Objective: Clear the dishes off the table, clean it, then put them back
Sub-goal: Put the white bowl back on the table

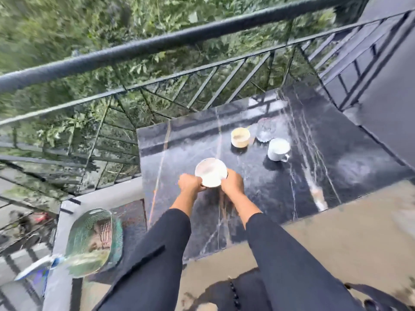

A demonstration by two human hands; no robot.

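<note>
A white bowl (210, 172) is over the near left part of the black marble table (314, 171). My left hand (189, 182) grips its left rim and my right hand (232, 181) grips its right rim. Whether the bowl rests on the table or is just above it cannot be told. Farther back stand a cream cup (240, 137), a clear glass (266, 129) and a white mug (278, 149) with its handle toward me. The picture is blurred by motion.
A black metal railing (157, 44) runs behind and left of the table, with green foliage beyond it. A green mesh basket (94, 241) lies low at the left beside the table. A tan floor (336, 239) spreads at the right.
</note>
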